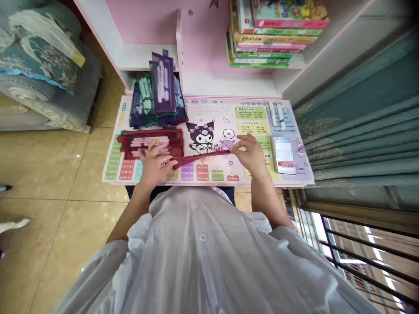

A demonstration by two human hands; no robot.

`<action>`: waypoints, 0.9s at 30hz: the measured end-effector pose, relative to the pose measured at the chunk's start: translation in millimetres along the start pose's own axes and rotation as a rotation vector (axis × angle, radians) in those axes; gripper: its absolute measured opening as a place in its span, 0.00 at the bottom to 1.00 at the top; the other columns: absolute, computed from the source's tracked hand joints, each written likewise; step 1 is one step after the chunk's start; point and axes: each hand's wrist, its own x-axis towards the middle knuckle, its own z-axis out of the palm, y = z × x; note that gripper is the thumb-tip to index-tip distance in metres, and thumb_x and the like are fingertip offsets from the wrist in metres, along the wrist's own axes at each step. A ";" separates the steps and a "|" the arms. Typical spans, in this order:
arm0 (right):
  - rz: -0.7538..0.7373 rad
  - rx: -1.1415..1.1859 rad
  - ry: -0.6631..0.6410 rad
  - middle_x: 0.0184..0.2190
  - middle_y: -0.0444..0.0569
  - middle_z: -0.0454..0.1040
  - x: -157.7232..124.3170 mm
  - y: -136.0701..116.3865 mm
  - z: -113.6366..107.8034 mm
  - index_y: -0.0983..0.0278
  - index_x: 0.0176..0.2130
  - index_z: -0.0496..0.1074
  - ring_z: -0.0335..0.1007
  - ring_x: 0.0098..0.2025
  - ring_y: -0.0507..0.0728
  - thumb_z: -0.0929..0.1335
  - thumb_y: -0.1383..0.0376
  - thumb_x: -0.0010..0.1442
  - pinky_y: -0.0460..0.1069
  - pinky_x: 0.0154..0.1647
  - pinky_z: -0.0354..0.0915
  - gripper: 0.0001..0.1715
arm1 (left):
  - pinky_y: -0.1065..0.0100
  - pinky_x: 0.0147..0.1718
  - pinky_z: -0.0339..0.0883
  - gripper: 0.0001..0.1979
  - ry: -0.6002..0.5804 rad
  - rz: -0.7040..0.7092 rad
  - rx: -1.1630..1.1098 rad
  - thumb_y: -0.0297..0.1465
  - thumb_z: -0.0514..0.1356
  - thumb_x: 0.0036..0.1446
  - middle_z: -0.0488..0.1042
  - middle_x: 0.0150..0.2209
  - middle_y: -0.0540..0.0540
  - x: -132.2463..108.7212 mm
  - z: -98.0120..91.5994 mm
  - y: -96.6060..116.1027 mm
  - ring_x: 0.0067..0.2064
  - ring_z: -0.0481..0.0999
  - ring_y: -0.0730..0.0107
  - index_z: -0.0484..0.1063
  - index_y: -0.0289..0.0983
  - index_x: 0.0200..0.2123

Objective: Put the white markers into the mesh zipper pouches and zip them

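A dark-red pouch (203,156) appears nearly edge-on as a thin band, stretched between my two hands just above the desk. My left hand (153,165) pinches its left end between thumb and finger, while the other fingers rest over a red mesh pouch (176,141) with pink-white markers inside. At the opposite end, my right hand (249,152) pinches the band with thumb and fingertips. Whether anything is inside the band-like pouch cannot be seen. Behind my left hand lies a pile of purple, green and blue mesh pouches (163,83) holding more markers.
Two white markers (273,114) lie at the desk's back right, with a phone (284,155) nearer me. A printed cartoon mat (222,168) covers the desk (111,174). Stacked books (268,48) fill part of the pink shelf behind. A curtain (360,122) hangs on the right.
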 end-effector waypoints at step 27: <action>-0.002 0.029 0.189 0.58 0.57 0.74 -6.3 11.5 4.4 0.61 0.29 0.76 0.57 0.70 0.69 0.73 0.55 0.55 0.68 0.70 0.54 0.12 | 0.30 0.66 0.41 0.11 0.033 -0.002 -0.023 0.45 0.66 0.58 0.77 0.57 0.45 -2.5 6.9 7.3 0.69 0.61 0.42 0.82 0.47 0.31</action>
